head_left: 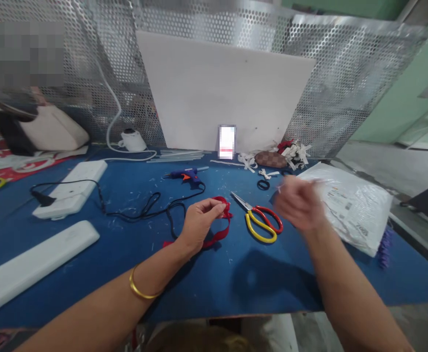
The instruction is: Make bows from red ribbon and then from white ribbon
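My left hand [202, 222] pinches a red ribbon [221, 235] between thumb and fingers, above the middle of the blue table. The ribbon's gathered end shows by the fingertips, and its loose length curves down behind the hand. My right hand [299, 203] is raised on the right, smeared by motion, so whether its fingers hold anything is unclear. Between the two hands lie scissors [259, 220] with one red and one yellow handle, blades pointing up and left. A blue glue gun [186, 175] rests behind my left hand, its black cord trailing left.
A white power strip [76, 188] and a long white case [33, 266] lie on the left. At the right sits a plastic-wrapped package [353, 205]. A lit phone [227, 142] leans against a white board [228, 88]. White bows [268, 174] and a black ring [263, 185] lie nearby.
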Available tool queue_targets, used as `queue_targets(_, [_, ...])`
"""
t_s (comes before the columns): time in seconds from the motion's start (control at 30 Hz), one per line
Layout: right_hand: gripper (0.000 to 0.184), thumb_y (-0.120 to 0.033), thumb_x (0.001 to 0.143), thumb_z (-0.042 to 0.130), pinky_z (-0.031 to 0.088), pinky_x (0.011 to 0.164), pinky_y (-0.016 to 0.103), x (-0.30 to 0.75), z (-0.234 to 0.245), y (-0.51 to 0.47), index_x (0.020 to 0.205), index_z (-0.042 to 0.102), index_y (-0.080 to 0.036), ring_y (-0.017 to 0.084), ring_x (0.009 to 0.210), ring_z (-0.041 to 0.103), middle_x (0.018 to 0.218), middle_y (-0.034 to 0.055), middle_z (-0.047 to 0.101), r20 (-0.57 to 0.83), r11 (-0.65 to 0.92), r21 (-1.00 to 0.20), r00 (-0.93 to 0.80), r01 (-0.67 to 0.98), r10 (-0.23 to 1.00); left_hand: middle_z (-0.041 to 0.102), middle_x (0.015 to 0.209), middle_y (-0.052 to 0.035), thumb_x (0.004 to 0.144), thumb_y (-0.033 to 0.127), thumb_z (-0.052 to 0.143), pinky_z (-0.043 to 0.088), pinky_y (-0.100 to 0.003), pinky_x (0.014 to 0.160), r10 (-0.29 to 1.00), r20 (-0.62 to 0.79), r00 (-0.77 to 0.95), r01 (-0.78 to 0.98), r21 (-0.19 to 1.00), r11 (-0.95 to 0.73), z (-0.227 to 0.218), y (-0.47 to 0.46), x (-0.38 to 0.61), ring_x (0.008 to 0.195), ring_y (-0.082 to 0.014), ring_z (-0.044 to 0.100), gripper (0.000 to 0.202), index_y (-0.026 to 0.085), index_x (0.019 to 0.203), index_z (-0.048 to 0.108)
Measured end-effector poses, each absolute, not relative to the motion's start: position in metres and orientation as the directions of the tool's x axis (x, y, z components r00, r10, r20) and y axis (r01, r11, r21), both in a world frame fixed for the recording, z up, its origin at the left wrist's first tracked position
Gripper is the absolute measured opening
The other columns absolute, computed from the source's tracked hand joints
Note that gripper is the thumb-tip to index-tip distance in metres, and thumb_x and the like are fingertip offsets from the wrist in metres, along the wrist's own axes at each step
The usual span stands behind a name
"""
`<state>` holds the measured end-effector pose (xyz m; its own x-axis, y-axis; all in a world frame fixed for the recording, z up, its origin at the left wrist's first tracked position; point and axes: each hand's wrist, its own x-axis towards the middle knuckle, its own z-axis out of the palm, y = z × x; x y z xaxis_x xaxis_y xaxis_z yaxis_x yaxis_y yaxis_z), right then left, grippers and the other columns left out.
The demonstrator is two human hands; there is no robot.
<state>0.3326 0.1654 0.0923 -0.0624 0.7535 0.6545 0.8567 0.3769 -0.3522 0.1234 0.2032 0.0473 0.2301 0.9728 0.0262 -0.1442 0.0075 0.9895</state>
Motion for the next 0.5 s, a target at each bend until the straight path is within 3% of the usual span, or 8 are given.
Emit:
queue_targets(0.03, [0.04,-0.04,0.091,0.043,0.036,0.033,0.016,0.323,0.085,0.171,0.064,0.063,-0.017,0.006,0.038,0.045,0.042,-0.006,0.05,0.6,0.394,-0.422,-0.074,0.817,0.797,0.061,0.062,0.0006,0.069,0.031,0.068,0.041,-0.021,0.064,0.971,0.039,0.236,-0.134,0.991,-0.007,0.047,0.203,0.123,0.06,-0.0104,0.052,0.017,0.015,0.066,0.067])
queue_targets(0.1, [0.031,-0.039,0.086,0.052,0.041,0.038,0.016,0.303,0.068,0.179,0.073,0.065,-0.015,0.007,0.043,0.051,0.052,-0.0036,0.058,0.391,0.349,-0.713,-0.069,0.607,0.918,0.061,0.062,0.001,0.071,0.03,0.067,0.041,-0.021,0.064,0.965,0.07,0.252,-0.101,0.994,-0.045,0.047,0.202,0.123,0.061,-0.0105,0.052,0.016,0.015,0.067,0.066])
queue_targets(0.17, [0.026,-0.04,0.08,0.06,0.042,0.041,0.017,0.287,0.055,0.18,0.076,0.065,-0.014,0.008,0.046,0.053,0.056,-0.002,0.059,0.175,0.184,-0.922,-0.057,0.341,0.983,0.06,0.063,0.001,0.072,0.029,0.065,0.04,-0.021,0.063,0.956,0.105,0.274,-0.056,0.994,-0.093,0.047,0.201,0.123,0.062,-0.011,0.052,0.015,0.015,0.067,0.066])
queue_targets(0.2, [0.024,-0.039,0.077,0.064,0.042,0.043,0.017,0.281,0.05,0.179,0.076,0.064,-0.014,0.008,0.047,0.053,0.057,-0.0019,0.059,0.11,0.115,-0.964,-0.036,0.241,0.993,0.061,0.064,0.0007,0.072,0.029,0.065,0.04,-0.021,0.063,0.952,0.118,0.284,-0.037,0.993,-0.112,0.047,0.201,0.123,0.063,-0.0114,0.052,0.014,0.015,0.068,0.066])
queue_targets(0.33, [0.014,-0.029,0.074,0.065,0.041,0.049,0.018,0.274,0.046,0.171,0.073,0.064,-0.015,0.009,0.052,0.052,0.058,-0.0022,0.058,0.146,0.124,-0.969,0.088,0.214,0.985,0.061,0.066,0.0,0.072,0.027,0.065,0.04,-0.021,0.064,0.948,0.117,0.295,-0.003,0.993,-0.121,0.048,0.201,0.123,0.064,-0.0113,0.052,0.014,0.015,0.066,0.065])
queue_targets(0.5, [0.007,-0.02,0.078,0.057,0.039,0.053,0.021,0.273,0.049,0.167,0.073,0.062,-0.017,0.01,0.058,0.051,0.063,-0.0017,0.058,0.368,0.289,-0.836,0.086,0.466,0.926,0.061,0.065,-0.0018,0.073,0.037,0.066,0.044,-0.023,0.067,0.941,-0.013,0.339,-0.091,0.995,0.047,0.045,0.202,0.123,0.064,-0.0122,0.054,0.024,0.014,0.069,0.067])
